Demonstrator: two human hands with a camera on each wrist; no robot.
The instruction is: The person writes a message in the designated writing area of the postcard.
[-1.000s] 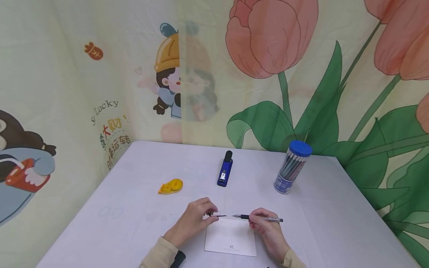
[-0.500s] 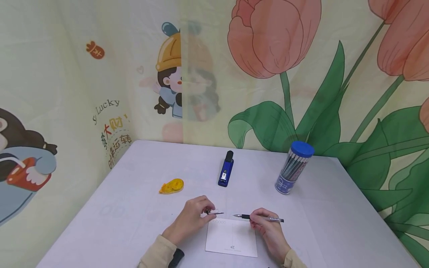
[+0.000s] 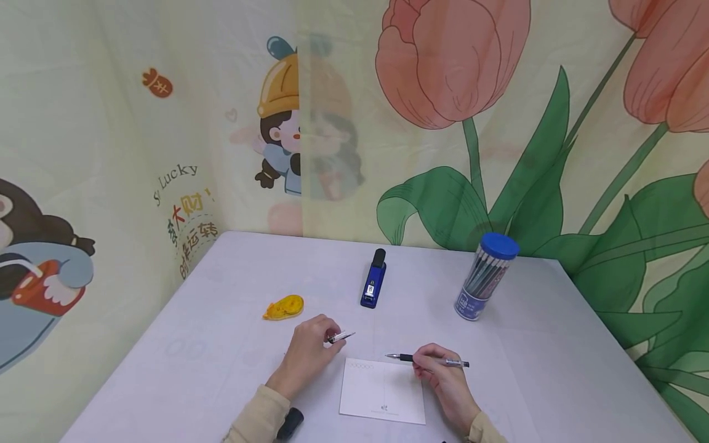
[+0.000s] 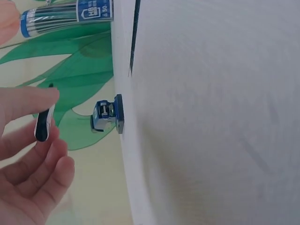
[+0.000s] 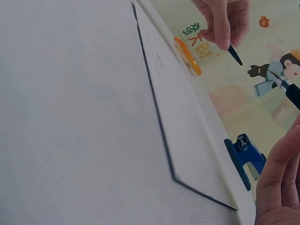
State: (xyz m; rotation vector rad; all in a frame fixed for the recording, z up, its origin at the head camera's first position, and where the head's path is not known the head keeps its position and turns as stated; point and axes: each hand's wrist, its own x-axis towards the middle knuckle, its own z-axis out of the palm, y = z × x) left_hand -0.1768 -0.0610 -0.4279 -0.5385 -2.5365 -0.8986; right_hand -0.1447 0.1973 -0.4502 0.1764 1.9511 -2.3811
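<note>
In the head view my left hand (image 3: 310, 351) pinches a pen cap (image 3: 339, 337) between thumb and fingers, above the table and left of a white card. The left wrist view shows the cap's black clip (image 4: 43, 124) between the fingertips. My right hand (image 3: 440, 375) grips a gel pen (image 3: 407, 357) with a black grip section and a clear barrel, its bare metal tip pointing left. That pen (image 5: 293, 93) also shows in the right wrist view. The white postcard (image 3: 382, 391) lies flat below and between the hands, its right edge partly behind the right hand.
A blue stapler (image 3: 373, 279) stands farther back on the white table (image 3: 210, 369). Yellow correction tape (image 3: 284, 307) lies to the left. At the back right is a clear tub of pencils (image 3: 482, 283) with a blue lid. A printed curtain (image 3: 421, 184) hangs behind the table.
My left hand has moved left and a little away from me with the pen cap, widening the gap to the pen. The card's top-left corner is uncovered. My right hand has hardly moved.
</note>
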